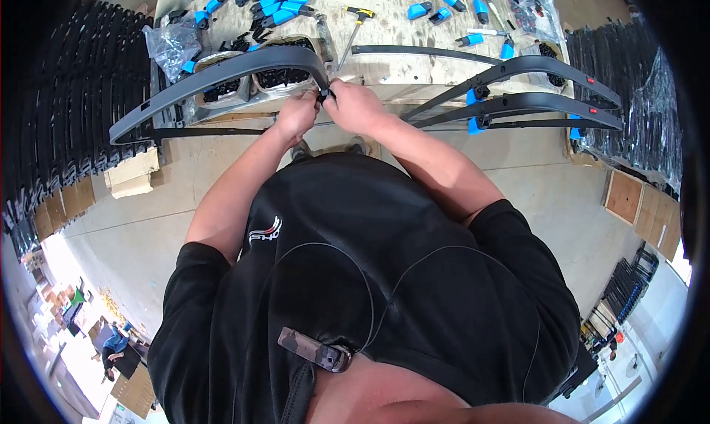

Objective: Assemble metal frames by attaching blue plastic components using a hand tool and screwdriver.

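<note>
A long curved black rail [222,70] arches over the near edge of the workbench, its right end bending down between my hands. My left hand [297,116] is closed, fingers pinched at that end from the left. From the other side my right hand [353,106] grips the same end, its thumb and fingers bent around it. A small black piece [323,95] shows between the fingertips; most of it is hidden. Just beyond my hands lies a T-handled tool [358,26] with a yellow and black grip.
Two more curved black rails [518,102] with blue clips rest at the right. Several blue plastic parts [274,6] lie on the wooden bench [384,35]. Bags of small black parts [285,78] stand by the front edge. Stacked black rails [74,91] flank the bench. Another person [115,350] is far behind, left.
</note>
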The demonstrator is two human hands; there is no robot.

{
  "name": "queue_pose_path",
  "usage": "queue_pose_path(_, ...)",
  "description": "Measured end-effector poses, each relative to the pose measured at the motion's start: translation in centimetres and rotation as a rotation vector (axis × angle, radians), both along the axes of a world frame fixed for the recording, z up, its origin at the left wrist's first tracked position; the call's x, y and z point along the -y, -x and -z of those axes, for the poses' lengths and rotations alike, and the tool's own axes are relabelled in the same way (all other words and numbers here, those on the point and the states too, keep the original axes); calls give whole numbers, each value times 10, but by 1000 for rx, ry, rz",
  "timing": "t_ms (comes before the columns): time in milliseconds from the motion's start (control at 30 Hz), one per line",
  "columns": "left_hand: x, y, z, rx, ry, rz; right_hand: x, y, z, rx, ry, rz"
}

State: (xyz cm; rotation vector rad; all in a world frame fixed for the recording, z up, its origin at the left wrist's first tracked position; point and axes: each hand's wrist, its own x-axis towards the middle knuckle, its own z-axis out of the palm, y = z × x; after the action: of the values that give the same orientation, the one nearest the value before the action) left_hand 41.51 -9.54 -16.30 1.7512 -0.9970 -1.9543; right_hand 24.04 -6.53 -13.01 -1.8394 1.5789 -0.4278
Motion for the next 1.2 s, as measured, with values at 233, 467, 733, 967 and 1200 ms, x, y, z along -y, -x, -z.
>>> queue_pose_path(233, -16, -5, 34, 45, 449, 21, 0, 0, 6, 10, 48, -3)
queue_pose_path(467, 13, -59, -9, 443, 726, 417, -9, 18, 21, 244, -118, 103)
queue_pose_path(733, 119, -192, -22, 1166, 566, 668, -86, 25, 73, 926, -575, 628)
queue_pose_path(967, 132, -230, 10, 1146, 697, 664, -95, -118, 69, 913, -626, 900)
queue_pose_path(1200, 74, -271, -55, 369, 746, 607, -62, -257, 64, 1272, -694, 773)
